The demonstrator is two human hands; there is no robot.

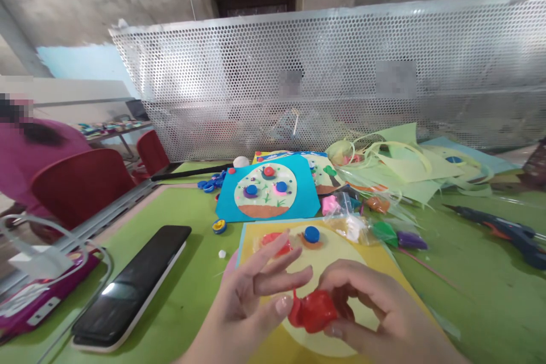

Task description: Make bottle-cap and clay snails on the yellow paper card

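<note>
Both my hands work a lump of red clay [314, 310] over a yellow sheet [386, 264] with a pale paper circle [333, 259] on it. My right hand [375, 307] curls round the lump and pinches it. My left hand [251, 298] touches the clay's left side with the thumb, its other fingers spread apart. On the circle sit a blue bottle cap [311, 234] on orange clay and a flat red clay patch [277, 243].
A blue card with a decorated circle [268, 189] lies behind. Black phone [132, 284] at left, loose caps [211, 183], clay bags [354, 222], green paper scraps [405, 168], a glue gun [503, 231] at right. A perforated metal screen [341, 74] bounds the green table [187, 290]. A person in magenta [25, 151] sits at far left.
</note>
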